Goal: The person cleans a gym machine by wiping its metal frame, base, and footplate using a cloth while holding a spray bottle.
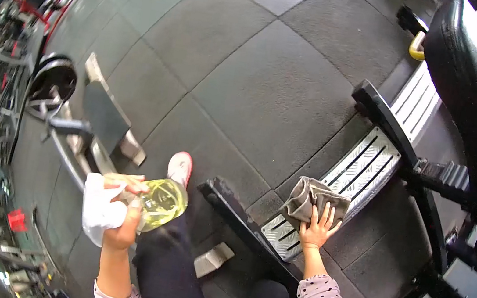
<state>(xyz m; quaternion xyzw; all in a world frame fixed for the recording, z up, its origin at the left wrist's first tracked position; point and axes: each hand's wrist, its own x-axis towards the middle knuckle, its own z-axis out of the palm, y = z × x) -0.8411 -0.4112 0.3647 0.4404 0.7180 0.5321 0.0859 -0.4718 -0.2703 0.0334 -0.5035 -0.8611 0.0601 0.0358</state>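
My left hand [129, 210] is wrapped round a clear bottle [162, 204] of yellow-green liquid, held tilted above my left leg. A bulky white part [98, 211] sits against the hand at the bottle's other end; whether it is a spray head or a wrap I cannot tell. On the right, a folded grey-brown cloth [311, 198] lies on a silver tread-patterned footplate [362, 166] with dark slots. My right hand [319, 228] presses on this cloth from above, fingers spread and stretched out. Its palm side is hidden.
Black machine arms [248, 227] flank the footplate. A large black padded seat [468, 78] rises at the upper right. Left stands a bench frame [105, 113] with a weight plate [54, 81]. My shoe [180, 167] is on the dark tiled floor [245, 101].
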